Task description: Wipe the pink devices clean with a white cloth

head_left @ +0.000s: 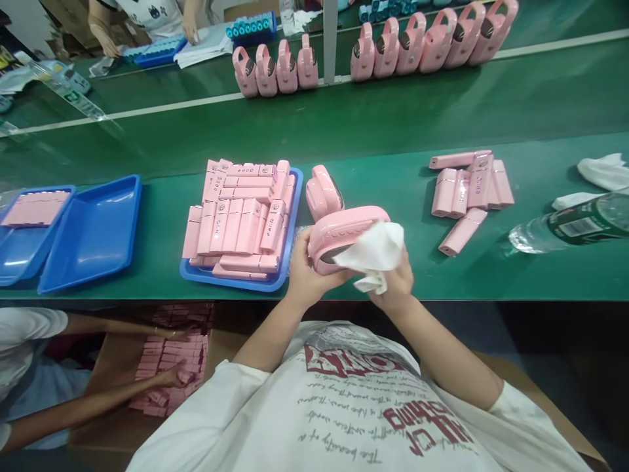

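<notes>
A pink speaker-like device with a loop handle is tilted above the bench's front edge. My left hand is closed around its left side and underside. My right hand grips a crumpled white cloth or tissue, which lies against the right part of the device and hides some of it. Just behind stands a second pink device. To the left, a blue tray is heaped with pink bar-shaped pieces; some carry small buttons or marks.
Loose pink bars and a plastic bottle lie to the right. Pink handled devices line the raised ledge. Another blue tray sits left. A co-worker's hands reach into a carton of pink bars below; another person works opposite.
</notes>
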{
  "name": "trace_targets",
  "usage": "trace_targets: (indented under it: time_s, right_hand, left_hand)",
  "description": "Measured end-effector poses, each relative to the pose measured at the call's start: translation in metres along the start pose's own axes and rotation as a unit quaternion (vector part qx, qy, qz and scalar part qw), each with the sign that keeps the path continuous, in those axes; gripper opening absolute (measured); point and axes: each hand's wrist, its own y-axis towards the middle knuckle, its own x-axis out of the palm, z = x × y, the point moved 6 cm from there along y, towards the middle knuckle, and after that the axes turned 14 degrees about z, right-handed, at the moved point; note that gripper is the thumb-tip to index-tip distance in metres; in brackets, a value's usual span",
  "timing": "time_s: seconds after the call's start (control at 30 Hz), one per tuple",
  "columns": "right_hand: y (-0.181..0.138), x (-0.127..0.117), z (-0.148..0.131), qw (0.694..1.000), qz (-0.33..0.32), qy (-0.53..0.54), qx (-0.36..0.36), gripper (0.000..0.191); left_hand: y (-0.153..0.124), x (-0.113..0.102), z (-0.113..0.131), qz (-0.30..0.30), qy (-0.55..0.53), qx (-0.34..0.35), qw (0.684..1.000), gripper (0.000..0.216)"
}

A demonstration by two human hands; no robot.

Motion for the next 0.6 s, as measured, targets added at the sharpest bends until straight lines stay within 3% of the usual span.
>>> trace_targets:
  time_s: [0.03,0.1,0.17,0.23,0.4,0.5,0.57,0.6]
  right_hand:
    - [-0.002,-0.008,0.007,0.999,0.030,0.008,0.020,0.031]
    - [-0.008,-0.022,0.025,0.987,0.089,0.022,0.134,0.035]
    - [-0.019,-0.033,0.043,0.947,0.160,0.019,0.278,0.035]
    - [-0.026,-0.039,0.052,0.905,0.217,0.017,0.366,0.029]
    - [-0.023,-0.025,0.075,0.798,0.208,0.132,0.550,0.029]
    - [-0.013,-0.031,0.081,0.762,0.254,0.153,0.575,0.035]
    - [-0.006,-0.040,0.078,0.768,0.294,0.150,0.550,0.035]
    - [-0.001,-0.044,0.073,0.786,0.295,0.142,0.524,0.034]
  left_hand:
    - [-0.001,-0.001,0.002,0.005,-0.002,0.007,1.000,0.084]
    - [-0.003,-0.003,0.003,0.006,0.001,0.009,1.000,0.083]
    - [-0.005,-0.002,0.004,0.004,0.028,0.016,0.999,0.083]
    - [-0.005,-0.002,0.007,0.006,0.069,0.044,0.997,0.081]
    - [-0.007,0.000,0.023,0.008,0.128,0.143,0.981,0.079]
    - [-0.010,0.001,0.033,0.012,0.169,0.207,0.964,0.077]
    - [-0.012,0.002,0.038,0.020,0.195,0.243,0.950,0.075]
    - [-0.013,0.003,0.040,0.022,0.204,0.259,0.944,0.074]
